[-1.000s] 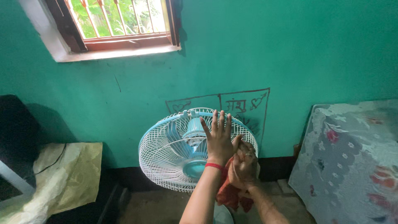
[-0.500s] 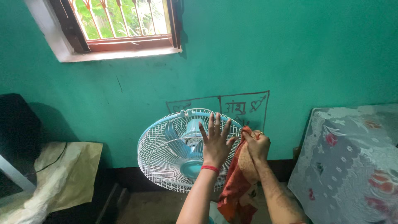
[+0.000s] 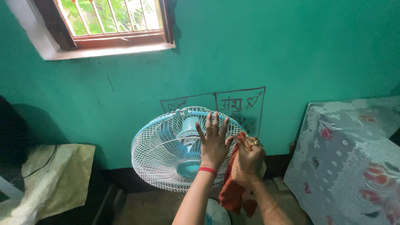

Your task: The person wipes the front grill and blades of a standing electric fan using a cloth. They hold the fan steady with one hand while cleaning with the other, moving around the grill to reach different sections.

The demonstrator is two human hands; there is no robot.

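Observation:
A light-blue pedestal fan (image 3: 166, 154) with a white wire guard stands against the green wall, tilted toward me. My left hand (image 3: 213, 143), a red band at its wrist, lies flat with spread fingers on the right part of the guard. My right hand (image 3: 249, 160), wearing a ring, grips an orange-red cloth (image 3: 233, 191) and presses it on the guard's right rim. The cloth hangs down below my hand. The fan's round base (image 3: 216, 214) shows just under my left forearm.
A barred window (image 3: 112, 18) sits high on the wall at the left. A flower-patterned cloth covers furniture (image 3: 346, 166) at the right. A cream cloth (image 3: 54, 179) drapes over something low at the left, beside a dark object (image 3: 12, 133).
My right hand with the cloth rose from low beside the fan to the guard's right rim. My left hand stayed flat on the guard.

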